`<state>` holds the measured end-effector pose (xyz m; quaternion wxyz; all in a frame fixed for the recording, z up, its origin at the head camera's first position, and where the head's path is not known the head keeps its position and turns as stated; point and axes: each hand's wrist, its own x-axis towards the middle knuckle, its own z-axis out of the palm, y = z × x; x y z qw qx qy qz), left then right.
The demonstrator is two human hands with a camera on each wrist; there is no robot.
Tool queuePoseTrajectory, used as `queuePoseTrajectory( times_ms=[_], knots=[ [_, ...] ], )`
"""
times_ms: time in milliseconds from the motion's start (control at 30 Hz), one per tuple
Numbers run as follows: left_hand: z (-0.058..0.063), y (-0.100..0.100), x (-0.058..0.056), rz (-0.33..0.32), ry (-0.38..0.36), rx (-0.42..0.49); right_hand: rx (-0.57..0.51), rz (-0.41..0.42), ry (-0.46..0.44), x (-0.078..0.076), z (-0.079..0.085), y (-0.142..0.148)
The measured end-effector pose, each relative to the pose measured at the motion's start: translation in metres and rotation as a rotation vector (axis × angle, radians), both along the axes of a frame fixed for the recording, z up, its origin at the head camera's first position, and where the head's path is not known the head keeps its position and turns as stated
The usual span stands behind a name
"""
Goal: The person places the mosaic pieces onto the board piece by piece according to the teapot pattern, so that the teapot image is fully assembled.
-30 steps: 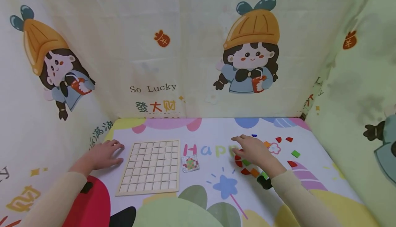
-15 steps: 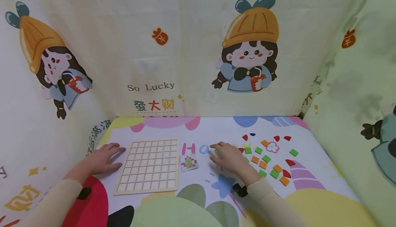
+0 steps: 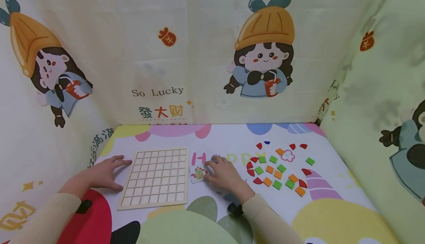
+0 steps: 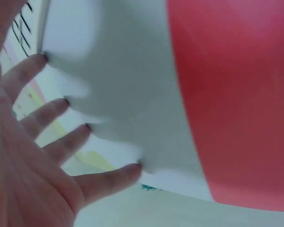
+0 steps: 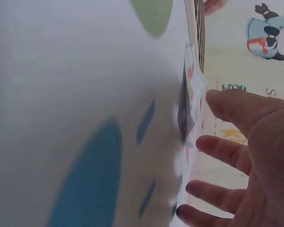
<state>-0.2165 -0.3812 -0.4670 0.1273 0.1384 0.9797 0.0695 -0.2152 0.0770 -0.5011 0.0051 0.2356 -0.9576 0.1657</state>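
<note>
A pale wooden grid board (image 3: 154, 177) lies flat on the table at centre left. Against its left side, my left hand (image 3: 99, 174) rests with fingers spread; the left wrist view shows these fingertips (image 4: 132, 171) down on the white cloth and nothing held. Right of the board sits a small card (image 3: 196, 174) printed with a colored grid pattern. My right hand (image 3: 225, 175) is at the card's right edge, thumb and fingers apart. In the right wrist view the card (image 5: 193, 90) stands slightly off the cloth beside the thumb; whether they touch I cannot tell.
Loose green square tiles (image 3: 281, 168), orange square tiles (image 3: 269, 169) and red quarter-round pieces (image 3: 258, 180) are scattered on the table's right side. One small blue piece (image 3: 267, 142) lies behind them. Printed cloth walls (image 3: 206, 52) enclose the back and sides.
My right hand has moved left from over the loose tiles to the patterned card, uncovering the tiles. The left hand stays beside the board. The head view has shifted slightly.
</note>
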Motion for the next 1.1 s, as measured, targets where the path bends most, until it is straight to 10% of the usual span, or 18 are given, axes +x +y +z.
queuePoseTrajectory(
  times_ms=[1100],
  knots=[
    [0.01, 0.02, 0.0, 0.07, -0.072, -0.033, -0.023, -0.056, -0.022, 0.0, 0.0, 0.02]
  ],
)
